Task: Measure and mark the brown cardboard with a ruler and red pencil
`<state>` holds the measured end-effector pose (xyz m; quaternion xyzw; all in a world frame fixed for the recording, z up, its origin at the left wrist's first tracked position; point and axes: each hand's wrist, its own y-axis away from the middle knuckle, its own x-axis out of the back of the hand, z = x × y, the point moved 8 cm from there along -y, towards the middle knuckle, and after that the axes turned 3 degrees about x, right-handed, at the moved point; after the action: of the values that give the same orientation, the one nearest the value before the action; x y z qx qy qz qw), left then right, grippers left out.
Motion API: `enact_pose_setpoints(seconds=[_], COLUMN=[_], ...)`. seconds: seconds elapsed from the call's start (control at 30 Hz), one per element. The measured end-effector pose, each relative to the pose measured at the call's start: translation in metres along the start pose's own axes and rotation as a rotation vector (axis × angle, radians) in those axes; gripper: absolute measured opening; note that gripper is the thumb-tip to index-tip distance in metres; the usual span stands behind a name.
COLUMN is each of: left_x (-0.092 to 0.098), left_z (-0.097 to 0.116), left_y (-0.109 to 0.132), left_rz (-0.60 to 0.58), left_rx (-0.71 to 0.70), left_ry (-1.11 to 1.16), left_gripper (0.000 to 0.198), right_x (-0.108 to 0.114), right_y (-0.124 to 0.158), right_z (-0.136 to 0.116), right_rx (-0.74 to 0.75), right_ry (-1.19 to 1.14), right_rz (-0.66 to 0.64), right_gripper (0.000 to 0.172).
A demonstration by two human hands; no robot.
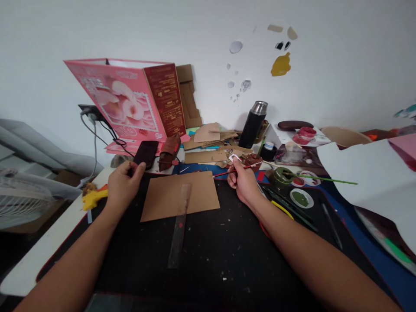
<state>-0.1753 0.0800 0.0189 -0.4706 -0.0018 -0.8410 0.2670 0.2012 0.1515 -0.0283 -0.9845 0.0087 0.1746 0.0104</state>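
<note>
My right hand (243,182) is closed, thumb on top, on a small white piece (233,157) that looks like paper. A thin red paintbrush (224,173) crosses at its fingers; whether they grip it too is unclear. My left hand (121,184) is beside a black phone (146,154), fingers loosely curled and thumb apart from them at the phone's lower edge. I see nothing held there. Between my hands lies a flat brown cardboard sheet (165,197) on a black mat (136,260). A clear ruler (177,238) lies across the sheet and hangs over its near edge.
Behind are cardboard scraps (208,157), a pink box (130,102) and a black thermos (252,125). At right stand a green paint jar (282,177) with a brush (328,179) across it and a lid with green paint (301,198). A yellow object (92,198) lies left; a fan (26,195) stands beyond.
</note>
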Motion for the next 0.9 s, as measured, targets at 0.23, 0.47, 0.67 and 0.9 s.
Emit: enact_pose_setpoints(seconds=[0.23, 0.47, 0.67, 0.9], left_x=[0.000, -0.003, -0.007, -0.013], left_z=[-0.004, -0.012, -0.011, -0.004], left_y=[-0.002, -0.004, -0.002, 0.005], left_rz=[0.000, 0.031, 0.029, -0.015], left_rx=[-0.007, -0.041, -0.100, -0.195], left_ry=[0.027, 0.011, 0.010, 0.010], left_gripper=[0.040, 0.036, 0.034, 0.034], right_x=[0.000, -0.001, -0.002, -0.002], right_y=[-0.001, 0.001, 0.002, 0.002], right_z=[0.000, -0.002, -0.001, 0.000], right_rx=[0.000, 0.005, 0.010, 0.019], right_ry=[-0.005, -0.005, 0.003, 0.007], right_rz=[0.002, -0.013, -0.015, -0.034], right_gripper=[0.062, 0.061, 0.061, 0.061])
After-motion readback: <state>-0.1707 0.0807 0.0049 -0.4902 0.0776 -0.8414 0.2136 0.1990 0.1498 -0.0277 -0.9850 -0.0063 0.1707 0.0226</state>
